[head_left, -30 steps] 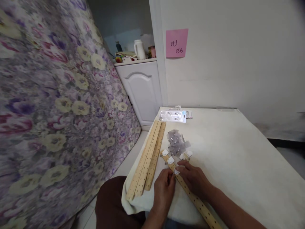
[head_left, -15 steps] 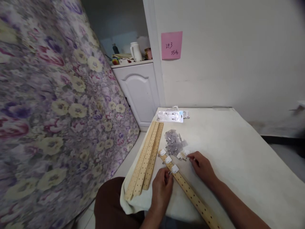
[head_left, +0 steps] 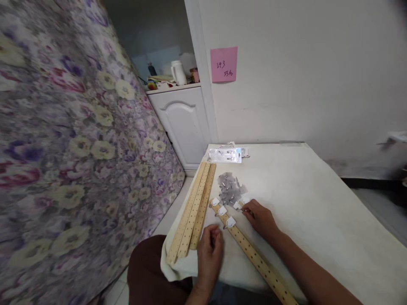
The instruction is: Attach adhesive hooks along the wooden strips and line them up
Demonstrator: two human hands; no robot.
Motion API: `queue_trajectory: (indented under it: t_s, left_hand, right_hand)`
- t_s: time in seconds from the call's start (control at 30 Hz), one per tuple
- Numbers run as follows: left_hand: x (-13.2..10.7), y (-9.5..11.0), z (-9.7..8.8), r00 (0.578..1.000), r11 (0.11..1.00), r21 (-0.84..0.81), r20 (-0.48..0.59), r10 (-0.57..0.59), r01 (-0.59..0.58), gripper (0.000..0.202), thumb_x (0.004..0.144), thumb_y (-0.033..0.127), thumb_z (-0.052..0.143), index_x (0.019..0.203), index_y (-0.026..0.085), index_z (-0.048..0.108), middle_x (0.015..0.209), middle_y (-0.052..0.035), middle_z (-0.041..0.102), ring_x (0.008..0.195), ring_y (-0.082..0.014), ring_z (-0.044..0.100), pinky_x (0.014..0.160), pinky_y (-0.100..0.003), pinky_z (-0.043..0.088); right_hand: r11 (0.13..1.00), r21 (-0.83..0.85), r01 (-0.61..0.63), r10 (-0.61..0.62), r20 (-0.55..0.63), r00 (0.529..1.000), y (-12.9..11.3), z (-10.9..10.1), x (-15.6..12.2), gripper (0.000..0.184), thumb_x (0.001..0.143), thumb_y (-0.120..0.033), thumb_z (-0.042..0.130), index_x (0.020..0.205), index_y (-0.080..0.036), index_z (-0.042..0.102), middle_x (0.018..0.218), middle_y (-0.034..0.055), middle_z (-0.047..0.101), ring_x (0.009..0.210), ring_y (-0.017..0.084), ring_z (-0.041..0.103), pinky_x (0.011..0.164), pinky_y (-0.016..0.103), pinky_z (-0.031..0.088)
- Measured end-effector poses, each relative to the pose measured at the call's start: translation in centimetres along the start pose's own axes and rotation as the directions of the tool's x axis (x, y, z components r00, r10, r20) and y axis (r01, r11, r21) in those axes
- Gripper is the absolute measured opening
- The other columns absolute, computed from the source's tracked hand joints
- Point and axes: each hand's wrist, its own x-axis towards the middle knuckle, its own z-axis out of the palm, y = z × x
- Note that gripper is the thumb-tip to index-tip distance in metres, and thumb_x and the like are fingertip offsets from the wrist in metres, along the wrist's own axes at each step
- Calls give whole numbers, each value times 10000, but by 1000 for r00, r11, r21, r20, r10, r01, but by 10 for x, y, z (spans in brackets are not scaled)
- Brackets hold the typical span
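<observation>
A perforated wooden strip (head_left: pixel 254 258) lies diagonally on the white table (head_left: pixel 305 203), with three small white hooks (head_left: pixel 222 210) stuck along its upper end. My right hand (head_left: pixel 259 218) rests beside the strip's top, fingers pinched round a white hook (head_left: pixel 238 206) at the edge of a pile of grey plastic-wrapped hooks (head_left: pixel 229 188). My left hand (head_left: pixel 210 250) hovers just left of the strip, fingers curled loosely, with nothing visible in it.
Three more perforated wooden strips (head_left: pixel 193 214) lie side by side along the table's left edge. A clear blister pack (head_left: pixel 224 155) sits at the far end. A floral mattress (head_left: pixel 63 148) leans at the left; a white cabinet (head_left: pixel 182 123) and a pink note (head_left: pixel 223 64) stand behind.
My right hand left the strip and moved up to the loose hooks by the pile. My left hand drew back slightly from the third hook. The view shifted a little to the right.
</observation>
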Motion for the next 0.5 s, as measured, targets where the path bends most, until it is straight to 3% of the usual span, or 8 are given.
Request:
queue_trajectory:
  t_s: [0.3, 0.5]
  left_hand:
    - [-1, 1, -2, 999, 999, -34, 14, 42, -41, 195, 865, 340, 506, 985, 197, 562, 821, -9, 595, 763, -154, 563, 706, -250, 449]
    - [-2, 6, -4, 998, 998, -21, 36, 57, -56, 186, 872, 345, 495, 960, 195, 561, 807, -5, 593, 771, -157, 566, 711, -252, 444]
  right_hand:
    - [954, 288, -83, 94, -23, 995, -4, -7, -1, 67, 776, -233, 551, 762, -198, 607, 674, -10, 583, 602, 138, 524, 581, 253, 403]
    - [791, 582, -189, 221, 17, 975, -1, -6, -3, 154, 758, -336, 608, 756, -183, 618, 577, -35, 546, 537, 124, 489, 515, 242, 376]
